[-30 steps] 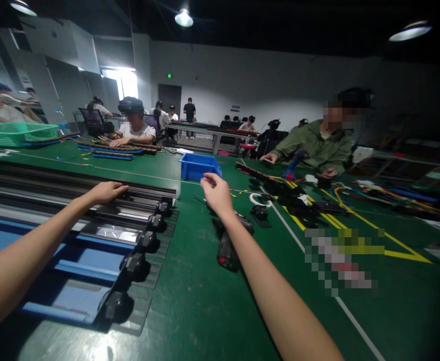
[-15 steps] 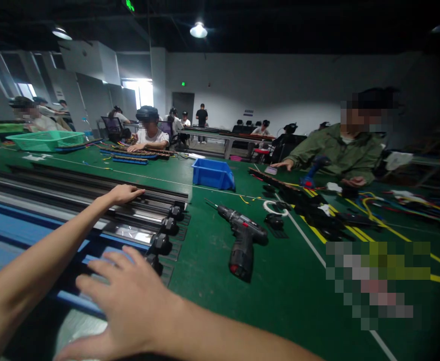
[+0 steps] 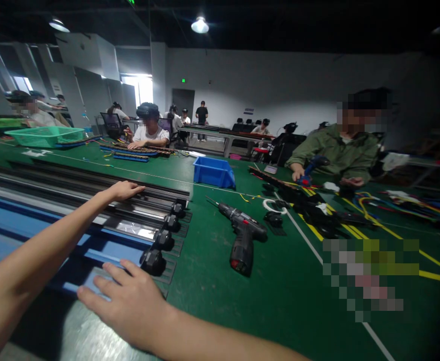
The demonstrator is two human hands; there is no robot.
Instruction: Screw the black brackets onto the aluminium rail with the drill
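Observation:
Long black and blue metal rails (image 3: pixel 54 220) lie side by side on the green table (image 3: pixel 212 296), each ending in a black knob (image 3: pixel 152 260). My left hand (image 3: pixel 125 190) rests flat on the far black rail, fingers stretched out. My right hand (image 3: pixel 129 303) lies open and spread on the nearest rail, close to its end knob. Neither hand holds anything. A black cordless drill (image 3: pixel 242 235) lies on the table to the right of the rail ends, apart from both hands.
A blue bin (image 3: pixel 212 172) stands behind the drill. A person in a green jacket (image 3: pixel 336 150) works over black parts and coloured cables (image 3: pixel 317 210) at the right. A green basket (image 3: pixel 46 136) sits far left. More seated people fill the back.
My right hand came back from near the blue bin, crossed to the left and settled flat on the nearest rail. My left hand stayed on the far rail.

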